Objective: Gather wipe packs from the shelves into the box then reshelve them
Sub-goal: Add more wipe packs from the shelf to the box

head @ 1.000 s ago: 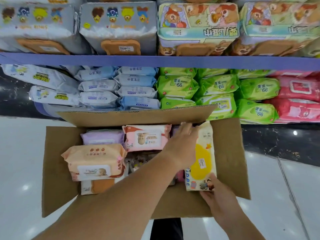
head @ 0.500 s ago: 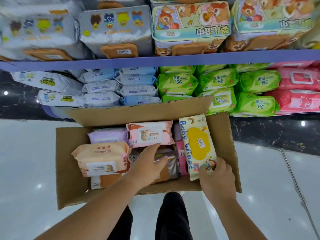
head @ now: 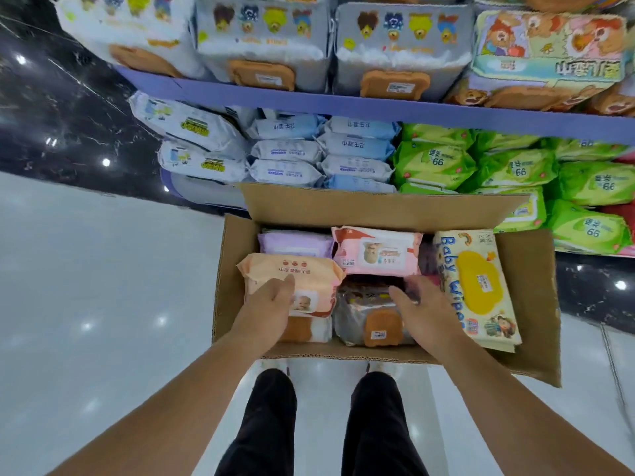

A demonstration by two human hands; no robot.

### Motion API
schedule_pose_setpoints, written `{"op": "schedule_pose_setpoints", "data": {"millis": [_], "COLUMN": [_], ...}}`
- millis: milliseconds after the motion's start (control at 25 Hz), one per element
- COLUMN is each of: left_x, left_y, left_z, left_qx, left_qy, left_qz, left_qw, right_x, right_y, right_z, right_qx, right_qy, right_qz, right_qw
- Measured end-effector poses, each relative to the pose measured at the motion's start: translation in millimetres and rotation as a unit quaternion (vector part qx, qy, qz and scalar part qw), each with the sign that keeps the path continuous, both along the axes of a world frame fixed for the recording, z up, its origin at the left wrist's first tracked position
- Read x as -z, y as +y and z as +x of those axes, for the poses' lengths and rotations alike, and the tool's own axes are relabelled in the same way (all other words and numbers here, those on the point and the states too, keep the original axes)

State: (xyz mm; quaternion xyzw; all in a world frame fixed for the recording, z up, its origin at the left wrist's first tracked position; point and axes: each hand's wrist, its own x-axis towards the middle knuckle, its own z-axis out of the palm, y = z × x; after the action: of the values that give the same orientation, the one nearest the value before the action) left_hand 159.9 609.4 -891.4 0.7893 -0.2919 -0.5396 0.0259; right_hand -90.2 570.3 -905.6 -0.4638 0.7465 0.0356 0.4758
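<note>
An open cardboard box (head: 529, 304) stands on the floor below the shelves, filled with wipe packs. My left hand (head: 271, 304) lies flat on a peach pack (head: 309, 269) at the box's left. My right hand (head: 424, 304) reaches onto a silver pack with a brown lid (head: 371, 324) in the middle, thumb apart from the fingers, gripping nothing that I can see. A yellow "Baby Wipes" pack (head: 477, 286) lies free along the right side. A pink pack (head: 376, 250) and a lilac pack (head: 295, 243) lie at the far side.
The shelf edge (head: 343, 104) runs above the box. Below it are stacked white-blue packs (head: 285, 151) and green packs (head: 433, 163); grey and bear-print packs stand above. My legs (head: 319, 424) are just behind the box on a glossy white floor (head: 103, 304).
My right hand let go of the yellow pack and moved left onto the silver pack. My left hand shifted from the silver pack to the peach pack. The view swung left.
</note>
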Motion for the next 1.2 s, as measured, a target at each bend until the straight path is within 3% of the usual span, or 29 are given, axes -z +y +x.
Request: {"op": "schedule_pose_setpoints", "data": {"millis": [80, 160, 280, 400, 480, 600, 680, 760, 880, 1040, 1120, 1200], "left_x": [10, 29, 48, 60, 68, 72, 72, 74, 72, 67, 64, 61], "left_y": [9, 20, 40, 51, 51, 40, 26, 10, -4, -6, -9, -13], "left_z": [21, 33, 29, 21, 20, 18, 17, 16, 13, 8, 6, 4], "left_qx": [0.09, 0.074, -0.067, -0.234, -0.356, -0.375, -0.376, -0.402, -0.438, -0.435, -0.43, -0.438], "left_qy": [-0.11, -0.113, 0.07, 0.17, 0.152, 0.07, 0.075, 0.147, 0.25, 0.285, 0.278, 0.271], "left_qz": [-0.026, 0.014, 0.134, 0.121, 0.069, -0.028, -0.072, -0.095, -0.075, -0.048, -0.044, -0.047], "left_qw": [0.99, 0.991, 0.986, 0.95, 0.92, 0.924, 0.921, 0.899, 0.86, 0.853, 0.858, 0.856], "right_x": [16, 30, 53, 65, 71, 82, 93, 105, 116, 119, 113, 98], "right_y": [1, 3, 15, 17, 12, 5, -2, -9, -15, -17, -17, -16], "right_z": [11, 15, 10, 6, 4, -1, -6, -13, -24, -24, -22, -22], "right_qx": [0.008, -0.078, -0.259, -0.373, -0.376, -0.424, -0.438, -0.435, -0.446, -0.506, -0.495, -0.433], "right_qy": [-0.004, 0.018, 0.091, 0.117, 0.1, 0.096, 0.09, 0.089, 0.094, 0.112, 0.091, 0.058], "right_qz": [0.057, 0.094, 0.107, 0.083, 0.073, 0.079, 0.085, 0.087, 0.11, 0.101, 0.076, 0.068], "right_qw": [0.998, 0.992, 0.956, 0.917, 0.918, 0.897, 0.89, 0.892, 0.883, 0.849, 0.861, 0.897]}}
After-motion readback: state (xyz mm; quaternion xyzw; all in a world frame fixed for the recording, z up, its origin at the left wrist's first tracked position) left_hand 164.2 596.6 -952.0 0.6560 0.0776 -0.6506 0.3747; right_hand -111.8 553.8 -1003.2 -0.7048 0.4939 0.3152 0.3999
